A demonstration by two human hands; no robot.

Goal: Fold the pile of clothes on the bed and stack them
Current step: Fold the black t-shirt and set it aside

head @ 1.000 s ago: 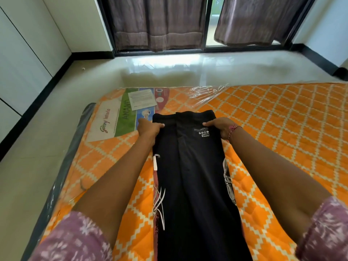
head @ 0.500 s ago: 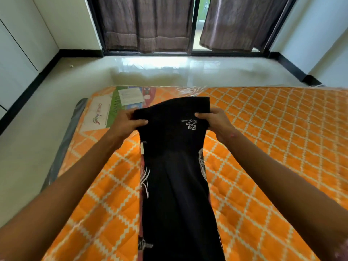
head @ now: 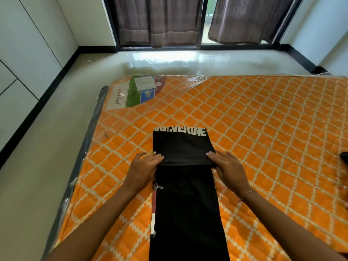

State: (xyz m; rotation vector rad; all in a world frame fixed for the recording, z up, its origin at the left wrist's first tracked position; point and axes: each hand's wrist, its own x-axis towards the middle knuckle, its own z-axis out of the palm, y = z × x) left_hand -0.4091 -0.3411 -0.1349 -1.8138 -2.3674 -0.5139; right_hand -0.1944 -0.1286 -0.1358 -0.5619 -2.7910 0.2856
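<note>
While the black T-shirt (head: 185, 194), narrowed lengthwise on the bed (head: 263, 129), is pressed by flat left hand (head: 144, 167) and right hand (head: 228, 169), 1 cross-fold is laid, stacking undone.

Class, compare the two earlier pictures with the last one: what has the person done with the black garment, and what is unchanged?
The far end of the black garment, gripped by both hands before, was folded back toward the person. The left hand and right hand have released their grip and rest flat beside the folded edge. White lettering now shows at the far fold. The garment remains lengthwise on the orange mattress.
</note>
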